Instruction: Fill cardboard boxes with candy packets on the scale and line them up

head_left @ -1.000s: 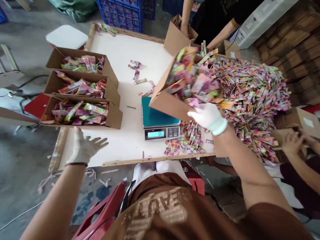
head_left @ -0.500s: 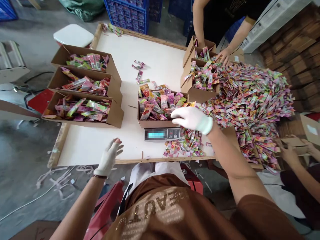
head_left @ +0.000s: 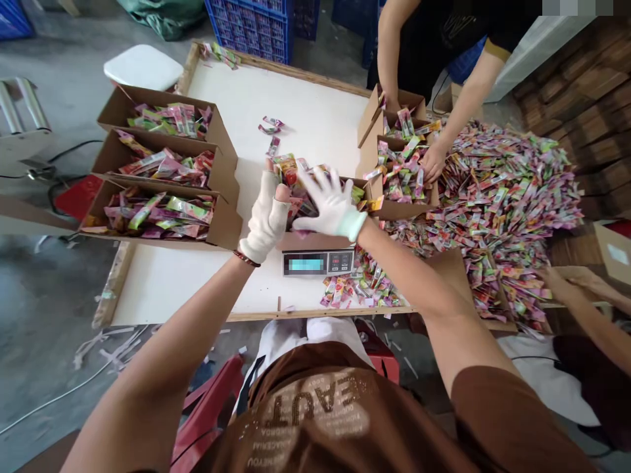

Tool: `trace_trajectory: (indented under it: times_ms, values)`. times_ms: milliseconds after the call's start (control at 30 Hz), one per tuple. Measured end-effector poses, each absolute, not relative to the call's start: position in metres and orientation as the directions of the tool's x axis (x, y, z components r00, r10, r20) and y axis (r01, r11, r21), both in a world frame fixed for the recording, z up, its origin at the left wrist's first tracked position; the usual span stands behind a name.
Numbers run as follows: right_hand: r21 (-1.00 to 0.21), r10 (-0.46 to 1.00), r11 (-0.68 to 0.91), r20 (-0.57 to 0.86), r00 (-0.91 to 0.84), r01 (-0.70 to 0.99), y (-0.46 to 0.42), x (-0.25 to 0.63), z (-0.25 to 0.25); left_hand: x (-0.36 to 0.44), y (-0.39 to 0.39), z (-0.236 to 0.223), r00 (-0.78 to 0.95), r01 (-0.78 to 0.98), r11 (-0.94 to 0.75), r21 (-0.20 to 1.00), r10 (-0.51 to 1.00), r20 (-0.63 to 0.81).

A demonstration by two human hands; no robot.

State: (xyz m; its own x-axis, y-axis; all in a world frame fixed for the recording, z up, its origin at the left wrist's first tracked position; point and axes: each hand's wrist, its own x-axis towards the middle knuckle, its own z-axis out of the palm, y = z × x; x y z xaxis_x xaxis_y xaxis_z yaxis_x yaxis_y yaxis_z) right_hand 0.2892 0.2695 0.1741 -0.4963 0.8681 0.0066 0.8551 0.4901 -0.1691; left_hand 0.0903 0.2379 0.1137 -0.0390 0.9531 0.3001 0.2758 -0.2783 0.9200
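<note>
At one carton on one scale, left hand and right hand (two grips) have fingers apart.

The left hand and right hand are covered in white, with a mint-green cuff on the right. At six o'clock, a brown shirt is marked with gold letters. At three o'clock, pink, purple, green and orange packets are mixed. At eleven, a blue crate is criss-crossed.
</note>
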Motion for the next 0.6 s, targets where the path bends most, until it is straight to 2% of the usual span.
trace_trajectory:
  times_ms: [67, 167, 233, 333, 400, 467, 600]
  values:
    - [-0.144, 0.840, 0.539, 0.013, -0.543, 0.830, 0.254, 0.273, 0.169, 0.095, 0.233, 0.116, -0.015, 0.348, -0.297, 0.889, 0.946, 0.322]
    - [-0.215, 0.813, 0.561, -0.043, -0.581, 0.800, 0.245, 0.268, 0.165, 0.096, 0.224, 0.114, -0.007, 0.450, -0.326, 0.832, 0.930, 0.368]
    - [-0.263, 0.802, 0.546, -0.111, -0.587, 0.795, 0.252, 0.271, 0.163, 0.095, 0.221, 0.111, -0.003, 0.475, -0.356, 0.805, 0.914, 0.406]
    - [-0.259, 0.769, 0.581, -0.136, -0.625, 0.772, 0.271, 0.277, 0.164, 0.095, 0.221, 0.110, -0.023, 0.477, -0.358, 0.803, 0.908, 0.418]
    - [-0.279, 0.770, 0.599, -0.059, -0.636, 0.751, 0.280, 0.284, 0.168, 0.095, 0.222, 0.112, -0.034, 0.459, -0.353, 0.815, 0.910, 0.413]
    - [-0.340, 0.783, 0.603, 0.080, -0.617, 0.722, 0.285, 0.294, 0.176, 0.095, 0.223, 0.116, -0.033, 0.435, -0.355, 0.828, 0.912, 0.408]
    - [-0.413, 0.814, 0.580, 0.337, -0.474, 0.702, 0.289, 0.318, 0.202, 0.091, 0.222, 0.125, -0.031, 0.390, -0.350, 0.852, 0.920, 0.392]
